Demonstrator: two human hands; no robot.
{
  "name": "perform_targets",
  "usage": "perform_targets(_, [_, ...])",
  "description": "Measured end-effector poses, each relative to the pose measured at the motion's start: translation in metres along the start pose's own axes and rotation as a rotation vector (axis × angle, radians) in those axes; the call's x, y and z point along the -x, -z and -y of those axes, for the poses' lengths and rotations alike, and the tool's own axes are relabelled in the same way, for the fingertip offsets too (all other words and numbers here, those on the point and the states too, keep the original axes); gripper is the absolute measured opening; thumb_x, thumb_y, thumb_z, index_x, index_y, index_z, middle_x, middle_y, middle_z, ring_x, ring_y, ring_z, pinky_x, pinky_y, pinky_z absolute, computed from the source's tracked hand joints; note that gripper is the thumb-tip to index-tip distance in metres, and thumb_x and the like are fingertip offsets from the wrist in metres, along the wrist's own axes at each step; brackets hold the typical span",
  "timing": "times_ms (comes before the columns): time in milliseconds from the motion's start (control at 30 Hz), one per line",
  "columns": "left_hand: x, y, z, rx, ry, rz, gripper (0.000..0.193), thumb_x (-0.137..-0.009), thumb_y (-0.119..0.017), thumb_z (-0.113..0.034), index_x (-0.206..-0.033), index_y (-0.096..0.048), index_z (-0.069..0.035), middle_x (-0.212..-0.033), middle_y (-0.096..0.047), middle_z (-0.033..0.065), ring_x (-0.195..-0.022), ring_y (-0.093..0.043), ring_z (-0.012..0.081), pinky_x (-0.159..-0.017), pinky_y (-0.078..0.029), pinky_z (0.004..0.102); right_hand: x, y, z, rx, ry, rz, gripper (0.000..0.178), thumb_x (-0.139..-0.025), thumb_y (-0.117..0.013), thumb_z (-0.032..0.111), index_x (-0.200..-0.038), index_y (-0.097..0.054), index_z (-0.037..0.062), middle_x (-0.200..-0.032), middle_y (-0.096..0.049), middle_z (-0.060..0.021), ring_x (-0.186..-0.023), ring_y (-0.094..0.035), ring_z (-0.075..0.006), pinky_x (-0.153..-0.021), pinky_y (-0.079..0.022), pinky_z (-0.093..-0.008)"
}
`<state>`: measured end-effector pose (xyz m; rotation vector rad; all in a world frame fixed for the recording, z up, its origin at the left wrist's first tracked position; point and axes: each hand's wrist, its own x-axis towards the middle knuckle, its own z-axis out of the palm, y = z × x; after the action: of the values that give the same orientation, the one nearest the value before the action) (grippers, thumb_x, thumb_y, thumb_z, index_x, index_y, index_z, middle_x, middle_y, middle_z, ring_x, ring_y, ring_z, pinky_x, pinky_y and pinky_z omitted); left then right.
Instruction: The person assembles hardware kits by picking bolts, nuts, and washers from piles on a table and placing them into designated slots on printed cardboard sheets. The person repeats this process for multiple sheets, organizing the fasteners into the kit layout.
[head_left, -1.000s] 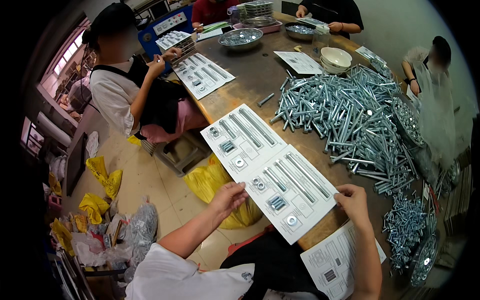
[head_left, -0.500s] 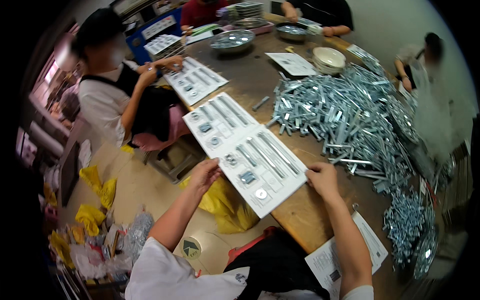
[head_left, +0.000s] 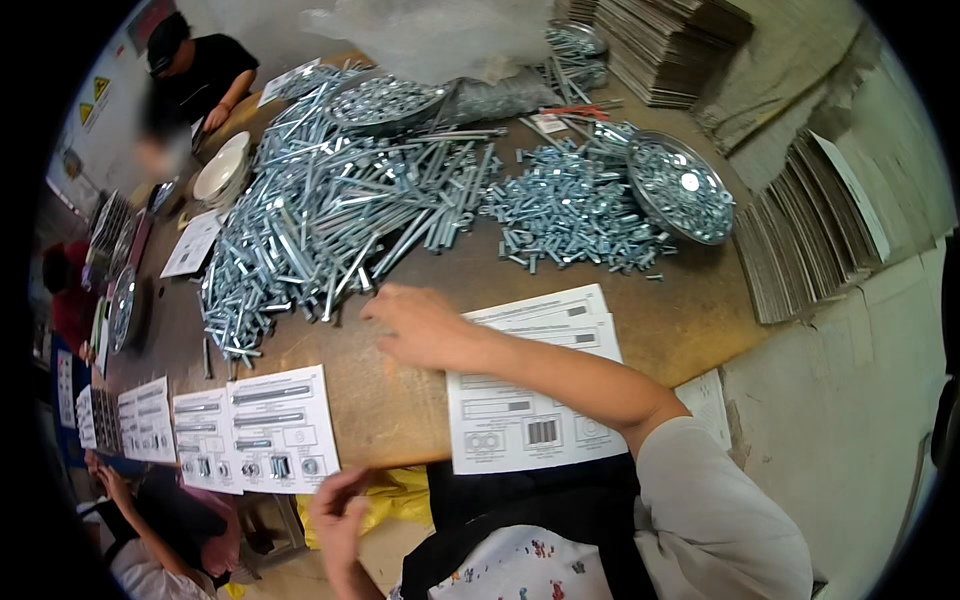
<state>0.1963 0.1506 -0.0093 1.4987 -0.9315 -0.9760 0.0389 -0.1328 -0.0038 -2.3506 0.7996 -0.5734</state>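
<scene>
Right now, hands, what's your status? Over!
Left hand open, near the bolt card. Right hand near the bolt pile, grip blurred. Right forearm partly blocks the printed sheets.

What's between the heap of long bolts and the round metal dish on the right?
In the head view, a heap of short bolts lies between the long bolts and the round metal dish.

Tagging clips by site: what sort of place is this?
Probably a small hardware workshop or packing room: a big heap of long bolts on a worn worktable, printed cards bearing metal parts, and a tall stack of brownish sheets behind.
</scene>
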Motion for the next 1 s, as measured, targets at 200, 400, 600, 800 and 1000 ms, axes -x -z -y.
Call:
perform_targets(200, [-0.052, -0.150, -0.038, -0.947, -0.670, 0.796, 0.068, -0.079, -0.075, -0.051, -0.137, -0.057, -0.021, -0.149, -0.043, 0.0190, -0.142, -0.032, 0.0442, -0.111, -0.024, 0.0648, 0.092, 0.106, -0.073, 0.254, -0.224, -0.364, 0.022, -0.083, -0.065, 0.016, -0.102, -0.070, 0.0067, -0.100, -0.066, -0.0107, -0.091, -0.066, -0.0324, -0.080, -0.054, -0.0418])
perform_targets(400, [-0.056, -0.181, -0.014, -1.071, -0.634, 0.618, 0.067, -0.082, -0.070, -0.053, -0.140, -0.056, -0.023, -0.149, -0.042, 0.0195, -0.142, -0.030, 0.0444, -0.110, -0.019, 0.0686, 0.200, 0.165, -0.146, 0.664, -0.451, -0.381, 0.018, -0.083, -0.064, 0.008, -0.101, -0.066, 0.0085, -0.095, -0.060, -0.0094, -0.084, -0.065, -0.0316, -0.070, -0.052, -0.0435])
perform_targets(600, [-0.059, -0.185, -0.017, -1.060, -0.605, 0.631, 0.069, -0.081, -0.072, -0.053, -0.140, -0.055, -0.022, -0.151, -0.040, 0.0201, -0.143, -0.029, 0.0456, -0.111, -0.019, 0.0676, 0.191, 0.170, -0.175, 0.697, -0.150, -0.327, 0.019, -0.079, -0.072, 0.013, -0.097, -0.066, 0.0119, -0.094, -0.058, -0.0045, -0.087, -0.062, -0.0246, -0.068, -0.052, -0.0384])
perform_targets(800, [-0.063, -0.177, -0.023, -1.027, -0.612, 0.660, 0.063, -0.084, -0.070, -0.047, -0.139, -0.054, -0.021, -0.151, -0.040, 0.0161, -0.144, -0.029, 0.0400, -0.112, -0.022, 0.0653, 0.166, 0.154, -0.125, 0.413, 0.189, -0.536, 0.019, -0.074, -0.074, 0.007, -0.091, -0.064, 0.0083, -0.092, -0.067, -0.0053, -0.085, -0.066, -0.0251, -0.069, -0.053, -0.0367])
perform_targets(1000, [-0.063, -0.161, -0.013, -0.956, -0.656, 0.680, 0.061, -0.086, -0.068, -0.049, -0.139, -0.055, -0.023, -0.153, -0.040, 0.0123, -0.145, -0.028, 0.0375, -0.112, -0.021, 0.0656, 0.105, 0.097, -0.034, 0.173, 0.231, -0.236, 0.014, -0.081, -0.072, 0.007, -0.095, -0.068, 0.0070, -0.091, -0.067, -0.0072, -0.075, -0.067, -0.0265, -0.063, -0.052, -0.0350])
